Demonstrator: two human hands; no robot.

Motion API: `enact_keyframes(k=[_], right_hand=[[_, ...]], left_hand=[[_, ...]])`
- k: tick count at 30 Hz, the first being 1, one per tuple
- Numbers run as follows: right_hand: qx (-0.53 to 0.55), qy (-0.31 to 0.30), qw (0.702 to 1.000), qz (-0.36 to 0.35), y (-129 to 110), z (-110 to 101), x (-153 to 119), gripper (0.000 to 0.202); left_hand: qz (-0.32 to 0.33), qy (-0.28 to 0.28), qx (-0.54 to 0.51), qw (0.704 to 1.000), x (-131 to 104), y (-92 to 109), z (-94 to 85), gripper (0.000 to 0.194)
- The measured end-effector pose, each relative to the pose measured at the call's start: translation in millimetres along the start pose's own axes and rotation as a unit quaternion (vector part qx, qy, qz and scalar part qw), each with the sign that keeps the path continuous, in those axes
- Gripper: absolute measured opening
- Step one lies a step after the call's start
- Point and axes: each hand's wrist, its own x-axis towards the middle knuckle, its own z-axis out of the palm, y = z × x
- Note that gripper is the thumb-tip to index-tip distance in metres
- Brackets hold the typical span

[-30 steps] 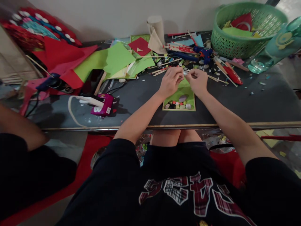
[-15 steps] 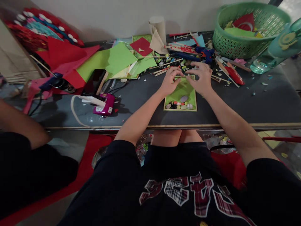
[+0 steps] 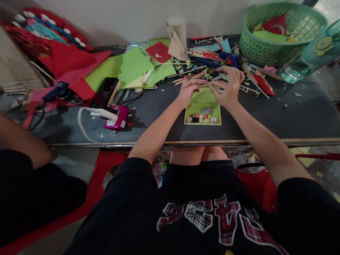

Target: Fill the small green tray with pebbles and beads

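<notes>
A small green framed board (image 3: 204,101) lies on the dark table, with a row of coloured pebbles (image 3: 202,119) along its near edge and a grey oval stone (image 3: 207,111) above them. At the board's far left corner is my left hand (image 3: 188,92), its fingers stretched and parted. My right hand (image 3: 230,86) is over the far right corner, thumb and forefinger drawn together; what is between them is too small to tell. The fingertips of both hands nearly meet above the far edge. A pale curved object shows behind my right fingers.
Loose pebbles and sticks lie beyond my hands, near a blue glue gun (image 3: 233,59). Right are a green basket (image 3: 262,49) and a bottle (image 3: 309,53). Left are green paper (image 3: 135,65), a phone (image 3: 105,90), a purple socket block (image 3: 118,118) and another person's arm (image 3: 23,141).
My left fingers have straightened and reached towards my right hand. The right fingers have curled more, with thumb and forefinger closer. The view has shifted slightly.
</notes>
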Motion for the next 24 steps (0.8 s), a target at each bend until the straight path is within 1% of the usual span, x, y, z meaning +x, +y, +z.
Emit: enact_keyframes(k=[3, 4, 5, 6, 7, 9, 10, 11, 13, 16, 19, 21, 22, 24], right_hand=[[-0.010, 0.029, 0.999, 0.011, 2, -2, 1, 0.034], [-0.014, 0.037, 0.999, 0.016, 3, -3, 1, 0.033], [-0.017, 0.044, 0.999, 0.019, 3, -4, 2, 0.033], [-0.019, 0.050, 0.998, 0.022, 4, -5, 2, 0.032], [-0.018, 0.054, 0.998, 0.023, 4, -6, 3, 0.032], [-0.013, 0.057, 0.998, 0.024, 5, -5, 3, 0.031], [-0.011, 0.058, 0.998, 0.026, 6, -3, 3, 0.030], [-0.010, 0.057, 0.998, 0.028, 7, -2, 3, 0.028], [-0.011, 0.052, 0.998, 0.031, 8, 1, 3, 0.026], [-0.015, 0.036, 0.999, 0.032, 9, 4, 3, 0.026], [-0.022, 0.024, 0.999, 0.030, 9, 5, 2, 0.028], [-0.025, 0.026, 0.999, 0.026, 11, 6, 2, 0.029], [-0.021, 0.029, 0.999, 0.025, 13, 7, 2, 0.030], [0.002, 0.040, 0.999, 0.030, 17, 9, 3, 0.034]], left_hand=[[-0.002, 0.004, 0.004, 1.000, 0, -5, -10.1, 0.054], [0.004, -0.011, 0.011, 1.000, -1, -2, -14.6, 0.060], [0.016, -0.042, 0.023, 0.999, -4, 3, -18.9, 0.067], [0.032, -0.098, 0.042, 0.994, -7, 11, -22.4, 0.072], [0.048, -0.167, 0.063, 0.983, -10, 20, -24.5, 0.073], [0.069, -0.296, 0.094, 0.948, -15, 40, -24.6, 0.064], [0.080, -0.345, 0.111, 0.929, -17, 49, -22.8, 0.057], [0.087, -0.376, 0.129, 0.913, -18, 56, -20.3, 0.049], [0.091, -0.408, 0.156, 0.895, -18, 67, -15.4, 0.040], [0.092, -0.408, 0.176, 0.891, -18, 72, -12.5, 0.040], [0.090, -0.378, 0.201, 0.899, -19, 66, -13.4, 0.038], [0.073, -0.336, 0.195, 0.919, -19, 58, -13.1, 0.037], [0.060, -0.309, 0.174, 0.933, -19, 53, -12.5, 0.037], [0.029, -0.256, 0.101, 0.961, -18, 43, -10.2, 0.041]])
